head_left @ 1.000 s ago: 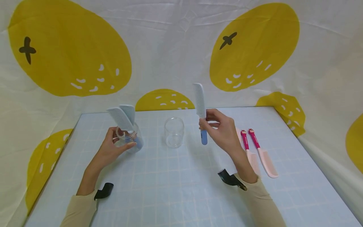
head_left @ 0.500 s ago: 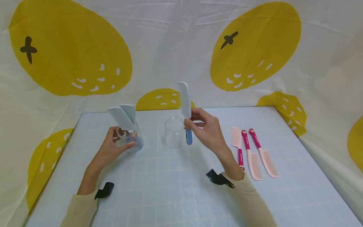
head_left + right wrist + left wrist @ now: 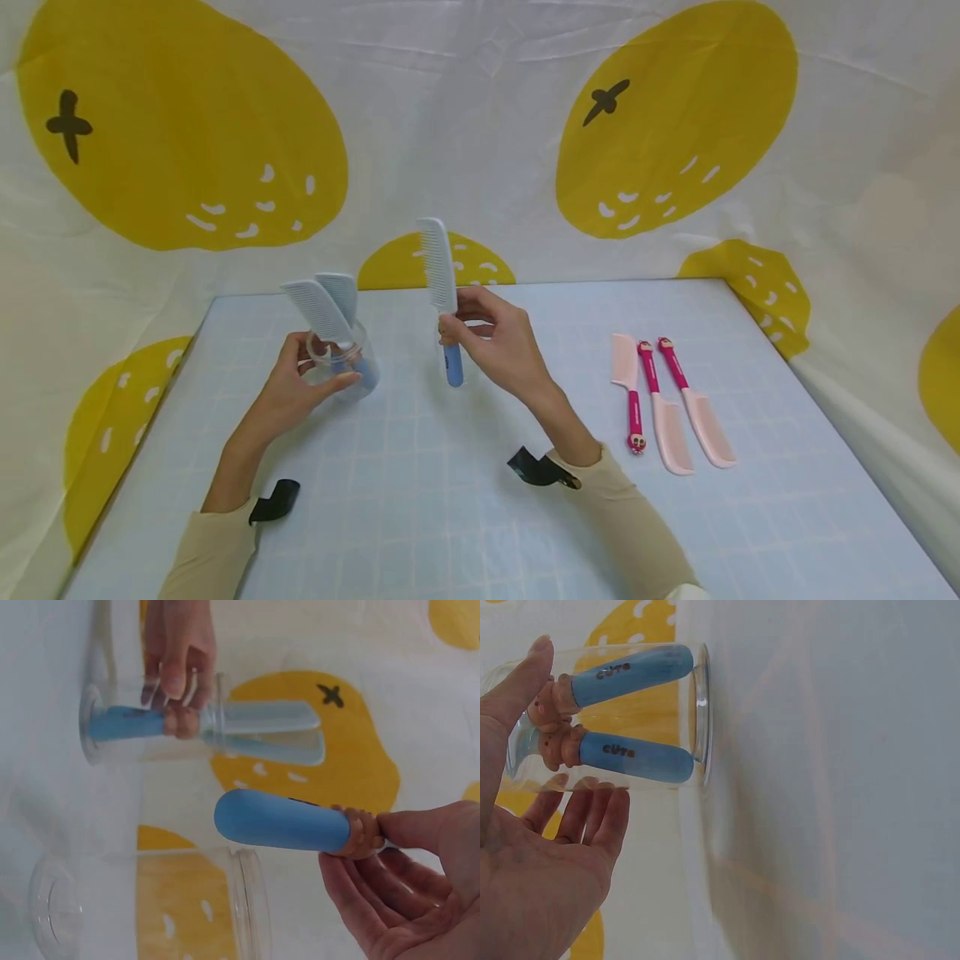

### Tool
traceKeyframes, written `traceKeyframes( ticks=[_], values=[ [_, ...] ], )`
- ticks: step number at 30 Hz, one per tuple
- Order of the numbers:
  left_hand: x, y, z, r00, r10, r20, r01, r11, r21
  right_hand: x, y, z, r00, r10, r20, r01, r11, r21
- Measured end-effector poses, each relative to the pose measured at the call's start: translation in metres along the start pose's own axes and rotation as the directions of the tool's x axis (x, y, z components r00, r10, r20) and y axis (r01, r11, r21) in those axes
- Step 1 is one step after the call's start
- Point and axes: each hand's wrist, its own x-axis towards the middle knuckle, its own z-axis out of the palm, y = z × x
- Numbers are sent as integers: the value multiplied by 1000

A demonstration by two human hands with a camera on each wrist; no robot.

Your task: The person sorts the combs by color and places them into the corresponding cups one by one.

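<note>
My left hand [image 3: 288,392] grips a clear glass jar [image 3: 367,385], thumb on one side and fingers on the other. Two light-blue combs [image 3: 318,312] lean in it, teeth end up; their blue handles [image 3: 634,675] rest inside near the base, with brown figures above. In my right hand [image 3: 502,346] a third such comb [image 3: 438,262] is pinched between thumb and fingers, held upright in the air with its blue handle [image 3: 281,819] pointing down. A second glass jar [image 3: 247,900] stands beside the held comb in the right wrist view; the head view mostly hides it behind comb and hand.
On the right of the table [image 3: 420,500] lie three pink combs with magenta handles: one [image 3: 626,358] with its teeth end away from me, the middle one [image 3: 672,433] and the outer one [image 3: 708,429] reversed. A patterned curtain [image 3: 450,125] hangs behind the table.
My right hand has carried the light-blue comb leftward, past the front of the second jar, uncovering the pink combs. The left hand stays at its jar.
</note>
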Motion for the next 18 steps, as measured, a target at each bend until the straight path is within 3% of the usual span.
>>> traceKeyframes(
  ticks=[18],
  values=[
    [2, -3, 2, 1000, 6, -12, -6, 1000, -2, 17, -1, 51, 998, -68, -3, 67, 991, 119]
  ],
)
